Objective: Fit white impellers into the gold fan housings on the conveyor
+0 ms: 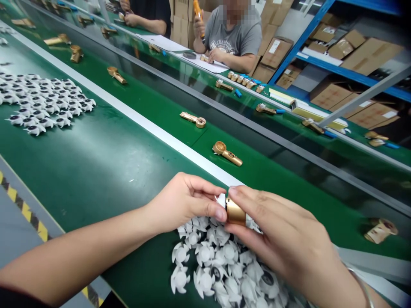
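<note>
In the middle of the head view, my right hand (282, 226) grips a gold fan housing (236, 211), fingers along its top and thumb beneath. Between the thumb and fingers of my left hand (183, 199) is a small white fan blade (221, 199). The blade touches the open left end of the housing; how deep it sits inside, I cannot tell. Directly below both hands lies a loose pile of white fan blades (205, 253), some showing dark hubs. Part of the pile is hidden behind my right hand.
Gold fan bodies (227, 154) lie spaced along the green belt (154, 109) beyond a white strip (128, 115). More white blades (48, 100) are spread at the left. Across the line, a person in a grey shirt (236, 36) holds an orange tool (198, 9). Shelves with cardboard boxes (369, 51) stand behind.
</note>
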Demonstrator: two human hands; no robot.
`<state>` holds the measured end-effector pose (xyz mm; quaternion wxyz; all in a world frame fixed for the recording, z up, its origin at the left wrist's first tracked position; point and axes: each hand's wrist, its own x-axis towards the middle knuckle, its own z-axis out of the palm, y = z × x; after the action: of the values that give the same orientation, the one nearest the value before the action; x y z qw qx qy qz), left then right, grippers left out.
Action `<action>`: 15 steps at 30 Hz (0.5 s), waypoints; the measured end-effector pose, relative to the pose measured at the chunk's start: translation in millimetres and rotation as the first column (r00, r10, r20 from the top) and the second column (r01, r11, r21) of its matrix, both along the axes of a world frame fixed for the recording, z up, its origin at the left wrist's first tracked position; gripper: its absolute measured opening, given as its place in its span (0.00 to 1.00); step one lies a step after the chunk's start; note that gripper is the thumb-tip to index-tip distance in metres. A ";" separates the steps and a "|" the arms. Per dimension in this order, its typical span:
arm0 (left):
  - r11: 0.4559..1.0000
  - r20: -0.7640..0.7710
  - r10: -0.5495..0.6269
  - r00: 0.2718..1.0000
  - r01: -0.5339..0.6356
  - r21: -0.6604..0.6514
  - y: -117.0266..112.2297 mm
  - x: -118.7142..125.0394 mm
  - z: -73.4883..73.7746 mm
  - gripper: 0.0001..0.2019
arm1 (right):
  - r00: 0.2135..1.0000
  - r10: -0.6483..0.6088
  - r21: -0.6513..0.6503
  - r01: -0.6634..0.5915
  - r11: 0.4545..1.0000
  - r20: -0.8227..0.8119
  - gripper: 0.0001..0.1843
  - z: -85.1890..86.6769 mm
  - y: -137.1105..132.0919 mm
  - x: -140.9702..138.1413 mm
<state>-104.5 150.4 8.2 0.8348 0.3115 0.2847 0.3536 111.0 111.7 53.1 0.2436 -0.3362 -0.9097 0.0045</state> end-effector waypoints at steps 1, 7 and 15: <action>1.000 0.005 -0.001 1.000 0.001 -0.005 -0.8 0.7 -0.5 0.11 | 1.000 0.000 -0.027 0.000 1.000 -0.017 0.25 0.0 -0.5 -0.2; 0.998 0.082 0.020 0.996 -0.015 -0.060 -10.0 6.7 -1.7 0.18 | 0.993 -0.105 -0.037 0.103 0.994 -0.050 0.30 -3.6 -1.2 -22.4; 0.993 0.034 -0.097 0.995 0.094 0.074 -11.1 3.2 -3.6 0.29 | 0.953 -0.300 -0.043 0.298 0.954 -0.047 0.21 0.2 -6.8 -29.1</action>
<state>-101.3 139.3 4.7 0.8442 0.3480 0.2409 0.3291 81.9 104.8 53.3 0.2595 -0.4739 -0.8414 -0.0074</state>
